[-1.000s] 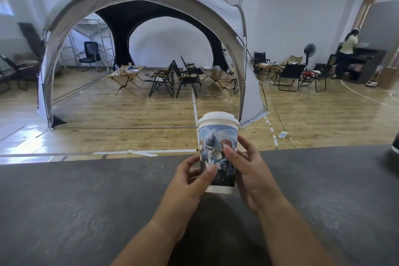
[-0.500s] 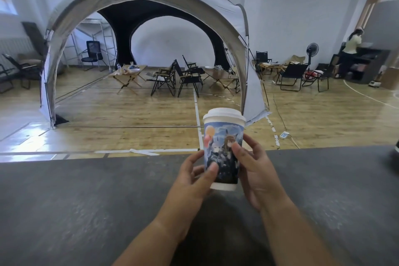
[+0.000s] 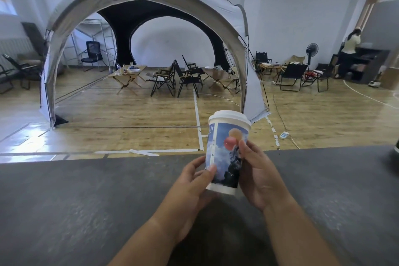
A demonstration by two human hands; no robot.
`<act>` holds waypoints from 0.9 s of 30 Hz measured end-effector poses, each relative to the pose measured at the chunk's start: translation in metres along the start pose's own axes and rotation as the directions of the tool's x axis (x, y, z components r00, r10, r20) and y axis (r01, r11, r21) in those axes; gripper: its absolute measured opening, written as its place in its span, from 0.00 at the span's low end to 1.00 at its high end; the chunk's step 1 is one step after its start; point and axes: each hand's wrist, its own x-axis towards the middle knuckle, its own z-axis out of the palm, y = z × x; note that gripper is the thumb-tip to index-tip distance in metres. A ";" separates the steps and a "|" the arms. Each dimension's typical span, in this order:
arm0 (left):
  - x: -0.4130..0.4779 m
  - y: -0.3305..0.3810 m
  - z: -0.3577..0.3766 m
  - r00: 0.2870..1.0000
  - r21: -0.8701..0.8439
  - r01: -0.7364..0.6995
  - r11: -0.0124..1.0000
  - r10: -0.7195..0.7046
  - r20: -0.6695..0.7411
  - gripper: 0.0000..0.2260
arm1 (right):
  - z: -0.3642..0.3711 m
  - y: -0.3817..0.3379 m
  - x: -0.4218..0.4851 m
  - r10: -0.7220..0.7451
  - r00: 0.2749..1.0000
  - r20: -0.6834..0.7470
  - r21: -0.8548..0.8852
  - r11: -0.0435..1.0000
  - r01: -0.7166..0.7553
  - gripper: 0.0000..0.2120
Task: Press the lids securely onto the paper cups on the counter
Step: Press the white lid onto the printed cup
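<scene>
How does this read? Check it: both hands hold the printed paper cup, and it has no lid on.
One part is wrong. The head view shows a white lid on the paper cup. The rest holds: left hand and right hand both grip it.

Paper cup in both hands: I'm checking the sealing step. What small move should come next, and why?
Probably move the right hand up onto the white lid and press down. The lid already sits on the rim of the paper cup, but the left hand and right hand grip only its printed sides, so nothing is pressing it.
</scene>
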 end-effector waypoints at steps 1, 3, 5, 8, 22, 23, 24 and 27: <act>0.001 0.001 0.000 1.000 -0.033 0.020 0.999 -0.020 0.013 0.25 | -0.001 -0.001 0.000 0.040 0.999 0.027 0.014 0.999 -0.041 0.24; 0.000 0.001 -0.001 0.999 -0.026 0.026 0.999 -0.026 0.019 0.27 | -0.001 -0.002 -0.001 0.098 0.994 0.055 0.011 0.995 -0.098 0.25; 0.000 0.000 -0.002 1.000 0.002 0.015 1.000 -0.015 -0.006 0.28 | -0.004 -0.001 0.000 0.131 0.988 0.086 0.003 0.991 -0.132 0.26; -0.001 -0.001 -0.004 0.998 0.134 -0.035 0.990 0.042 -0.048 0.35 | -0.004 0.001 0.001 0.080 0.994 0.078 -0.047 0.996 -0.077 0.30; 0.004 -0.002 -0.010 0.980 0.220 -0.176 0.960 0.193 -0.057 0.32 | -0.011 0.002 0.006 -0.019 0.993 0.119 -0.067 0.997 0.027 0.45; 0.005 -0.001 -0.010 0.978 0.228 -0.184 0.956 0.201 -0.051 0.35 | -0.010 0.002 0.006 -0.020 0.989 0.143 -0.062 0.998 0.029 0.46; 0.005 0.000 -0.010 0.977 0.241 -0.192 0.951 0.208 -0.044 0.36 | -0.012 0.003 0.007 -0.024 0.984 0.179 -0.052 0.998 0.033 0.47; 0.000 0.004 -0.008 0.972 0.312 -0.208 0.927 0.230 -0.036 0.34 | -0.009 0.004 0.001 0.033 0.957 0.289 -0.069 0.998 -0.014 0.39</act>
